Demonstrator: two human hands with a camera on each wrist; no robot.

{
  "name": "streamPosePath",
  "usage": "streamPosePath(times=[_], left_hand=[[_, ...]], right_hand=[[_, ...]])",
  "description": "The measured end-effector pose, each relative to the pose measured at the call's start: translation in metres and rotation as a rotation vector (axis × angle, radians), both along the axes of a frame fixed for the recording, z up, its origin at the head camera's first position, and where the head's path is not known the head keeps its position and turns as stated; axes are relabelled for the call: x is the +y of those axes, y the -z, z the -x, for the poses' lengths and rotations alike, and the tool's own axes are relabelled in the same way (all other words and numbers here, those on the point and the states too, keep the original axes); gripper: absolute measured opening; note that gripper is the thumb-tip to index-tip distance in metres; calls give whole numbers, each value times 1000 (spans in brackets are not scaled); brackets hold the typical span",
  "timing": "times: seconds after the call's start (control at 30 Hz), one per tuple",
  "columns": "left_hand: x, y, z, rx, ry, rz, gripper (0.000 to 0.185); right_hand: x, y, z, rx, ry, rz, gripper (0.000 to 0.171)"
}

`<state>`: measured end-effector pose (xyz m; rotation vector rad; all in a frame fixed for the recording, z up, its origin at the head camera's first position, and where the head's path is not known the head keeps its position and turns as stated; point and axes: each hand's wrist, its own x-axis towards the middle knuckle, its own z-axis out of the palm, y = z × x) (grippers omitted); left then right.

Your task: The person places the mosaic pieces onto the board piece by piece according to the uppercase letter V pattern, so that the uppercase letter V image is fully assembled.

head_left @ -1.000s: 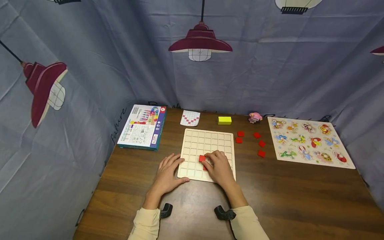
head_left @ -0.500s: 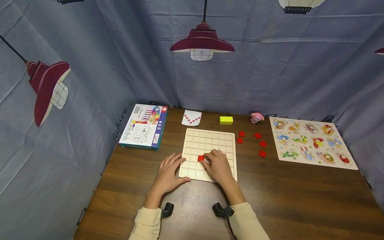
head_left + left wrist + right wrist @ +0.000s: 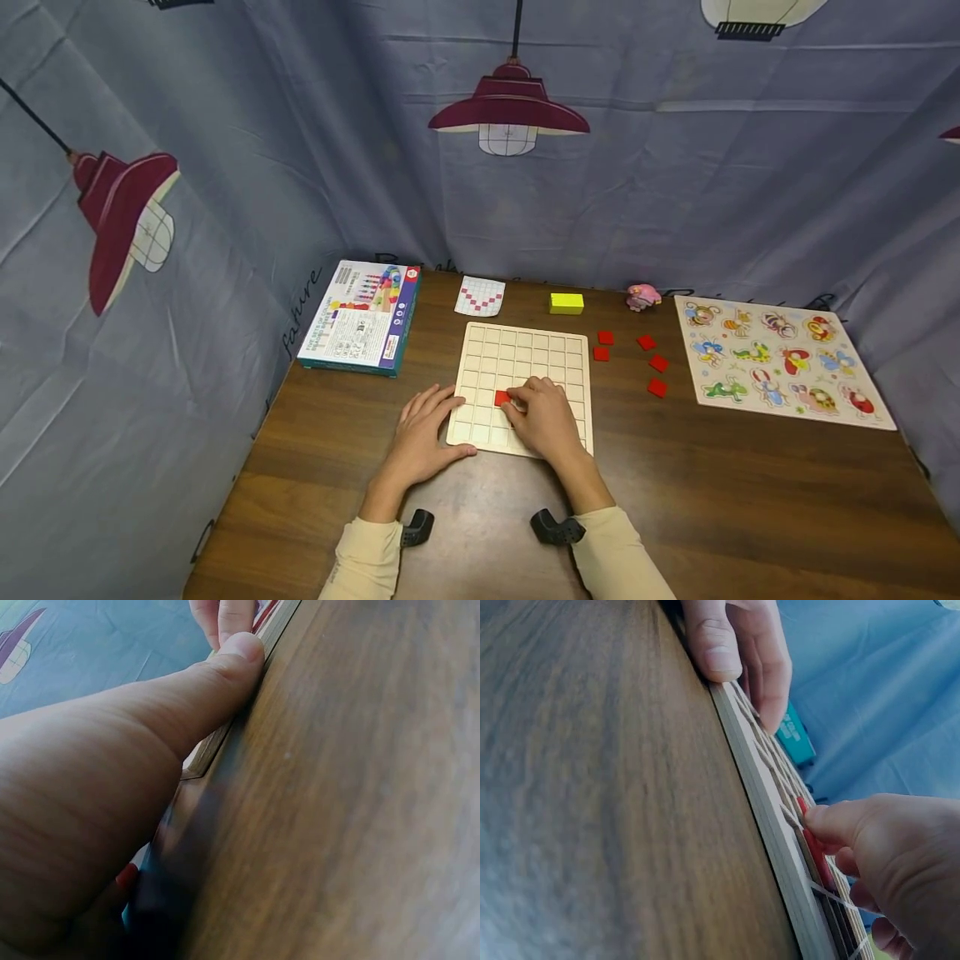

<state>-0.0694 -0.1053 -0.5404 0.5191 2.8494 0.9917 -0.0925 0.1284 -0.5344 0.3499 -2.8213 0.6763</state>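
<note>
A pale wooden grid board (image 3: 489, 363) lies on the table in the head view. My right hand (image 3: 549, 423) is over its near right part, thumb and forefinger pinching the right side of a small red square tile (image 3: 501, 398) set on the grid. In the right wrist view the thumb tip meets a red tile (image 3: 804, 805), and another red tile (image 3: 817, 856) shows just nearer. My left hand (image 3: 422, 435) rests along the board's left edge, fingers extended, with its thumb (image 3: 244, 649) at the near edge in the left wrist view.
Several loose red tiles (image 3: 657, 363) lie right of the board. Behind it are a white pattern card (image 3: 480, 297), a yellow block (image 3: 566, 304) and a pink toy figure (image 3: 642, 297). A box (image 3: 356, 321) stands left; an insect puzzle board (image 3: 780, 367) lies right.
The red tile in my right hand has shifted slightly left on the grid and now lies flatter. The hand covers more of the tile beneath it. My left hand keeps its place.
</note>
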Motion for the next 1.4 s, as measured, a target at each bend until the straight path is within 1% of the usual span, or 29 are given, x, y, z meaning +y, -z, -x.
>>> streamPosePath(times=[0.13,0.2,0.27,0.33,0.43,0.53,0.63,0.73,0.83,0.93,1.13,1.23,1.33,1.4], left_hand=[[-1,0,0,6,2,1,78],[-1,-1,0,4,2,7,79],[-1,-1,0,0,1,7,79],[-1,-1,-1,-3,-2,6,79],[0,-1,-2,-10,-3,2,80],[1,0,-2,-13,-6,6,80],[1,0,-1,-15,-9,11,80],[1,1,-1,-9,-10,7,80],[0,2,0,-4,-6,1,80],[-1,3,0,5,-7,0,80],[-7,2,3,25,-23,15,81],[-5,1,2,27,-21,22,81],[-3,1,0,26,-8,18,80],[-2,2,-2,18,-8,22,80]], right_hand=[[-1,-2,-1,-17,-3,-31,24],[1,-4,-1,-23,-5,-28,27],[7,-6,-2,-20,2,-5,29],[17,-6,-3,7,17,34,30],[45,-4,-3,59,63,103,33],[81,1,-6,101,144,149,35],[118,8,-11,119,259,168,37],[147,12,-18,115,375,188,39],[166,13,-23,97,466,211,41],[173,14,-23,65,512,217,43],[167,17,-15,-30,524,212,49],[168,18,-17,-78,549,215,54],[170,20,-21,-95,588,202,57],[169,21,-22,-90,598,187,55]])
